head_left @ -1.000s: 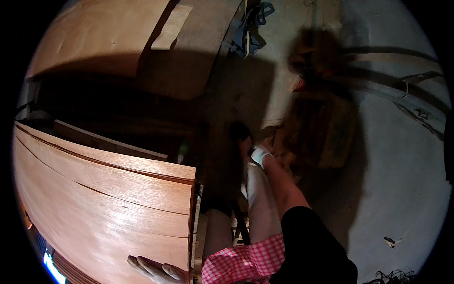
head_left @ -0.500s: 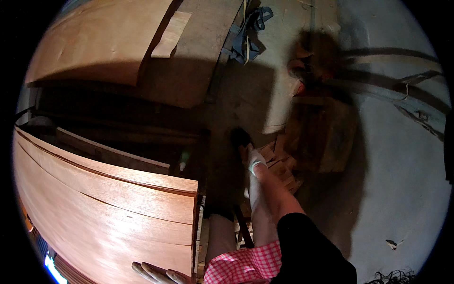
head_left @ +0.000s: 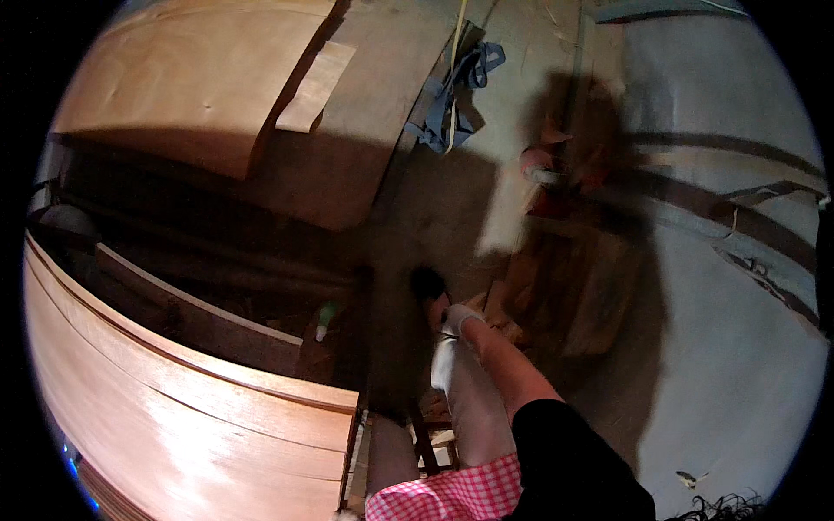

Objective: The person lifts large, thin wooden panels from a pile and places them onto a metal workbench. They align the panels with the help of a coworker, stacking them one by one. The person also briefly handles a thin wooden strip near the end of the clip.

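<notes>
My right hand (head_left: 463, 321), in a pale glove, reaches down to my lower leg, just above the dark shoe (head_left: 427, 284). Its fingers are small and shadowed, so I cannot tell whether they grip anything. A bright white patch (head_left: 442, 363) lies just below it along the shin. At the lower edge, by the corner of the stacked wood veneer sheets (head_left: 217, 417), a sliver of what looks like my left glove (head_left: 346, 516) shows; its fingers are cut off. The sheets are reddish brown and shiny, with layered edges.
More veneer (head_left: 191, 87) lies at the far left, with a narrow offcut (head_left: 314, 87) beside it. Blue-grey straps (head_left: 460, 95) lie beyond my foot. A wooden box (head_left: 573, 286) stands in shadow to the right. A green-and-white bottle (head_left: 325, 320) is beside a board (head_left: 195, 308).
My left gloved fingers have slid off the veneer and almost out of view at the lower edge. My right hand stays low by my leg, slightly lower in the picture, as the view has shifted.
</notes>
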Demonstrator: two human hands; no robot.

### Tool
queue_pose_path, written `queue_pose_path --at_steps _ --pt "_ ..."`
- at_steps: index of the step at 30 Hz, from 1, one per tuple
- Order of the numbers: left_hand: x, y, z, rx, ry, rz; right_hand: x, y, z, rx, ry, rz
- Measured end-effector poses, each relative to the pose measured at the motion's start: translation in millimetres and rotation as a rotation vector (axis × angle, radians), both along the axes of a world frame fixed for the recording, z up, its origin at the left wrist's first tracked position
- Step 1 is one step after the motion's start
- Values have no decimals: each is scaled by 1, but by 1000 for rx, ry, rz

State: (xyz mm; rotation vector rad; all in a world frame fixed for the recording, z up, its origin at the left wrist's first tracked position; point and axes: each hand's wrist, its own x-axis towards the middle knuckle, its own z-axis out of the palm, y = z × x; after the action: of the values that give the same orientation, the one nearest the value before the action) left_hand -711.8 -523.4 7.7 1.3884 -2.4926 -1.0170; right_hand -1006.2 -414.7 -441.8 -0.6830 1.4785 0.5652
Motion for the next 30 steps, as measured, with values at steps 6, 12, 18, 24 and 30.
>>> queue_pose_path --at_steps 6,12,18,24,30 --pt "-36 8 -21 311 12 -5 24 31 -20 -120 305 -68" --pt "-58 23 -32 469 31 58 -86 -76 35 -494 423 -620" --pt "-77 25 -38 556 67 40 -182 -211 10 -953 324 -1371" --pt "-81 28 -41 574 102 60 -183 -241 28 -826 405 -1127" --pt "-71 43 -39 553 155 76 -112 -152 99 -996 219 -1101"
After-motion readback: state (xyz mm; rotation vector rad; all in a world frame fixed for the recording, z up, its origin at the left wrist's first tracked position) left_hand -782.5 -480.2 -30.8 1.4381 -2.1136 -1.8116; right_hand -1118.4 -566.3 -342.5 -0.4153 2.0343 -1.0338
